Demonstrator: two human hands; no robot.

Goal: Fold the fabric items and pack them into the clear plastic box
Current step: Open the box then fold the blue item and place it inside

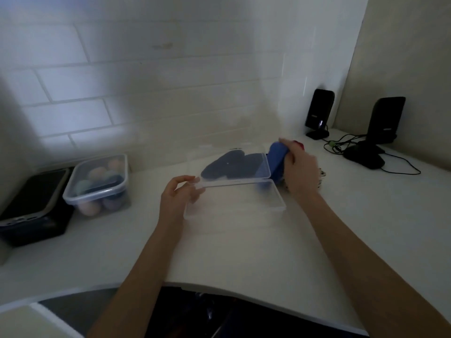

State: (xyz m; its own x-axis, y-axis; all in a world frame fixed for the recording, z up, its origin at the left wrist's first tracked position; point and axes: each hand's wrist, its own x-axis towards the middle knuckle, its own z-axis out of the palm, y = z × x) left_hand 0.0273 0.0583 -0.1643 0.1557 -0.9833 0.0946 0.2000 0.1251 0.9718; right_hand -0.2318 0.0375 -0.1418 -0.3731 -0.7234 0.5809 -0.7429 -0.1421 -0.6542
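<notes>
A clear plastic box (234, 201) sits on the white desk, its hinged lid (231, 164) tipped up behind it. Through the lid I see dark navy fabric (227, 167) lying behind the box. My left hand (180, 193) pinches the box's front left corner where lid and base meet. My right hand (299, 167) is closed around a rolled blue fabric item (277, 158) at the right end of the box, just above the desk. A patterned light fabric (321, 175) peeks out behind my right wrist.
A lidded clear tub (97, 184) of coloured round items stands at the left, beside a black device (36, 203). Two black speakers (318, 113) (385, 120), a black mouse (363, 157) and cables lie at the back right. The desk edge (244, 292) curves near me.
</notes>
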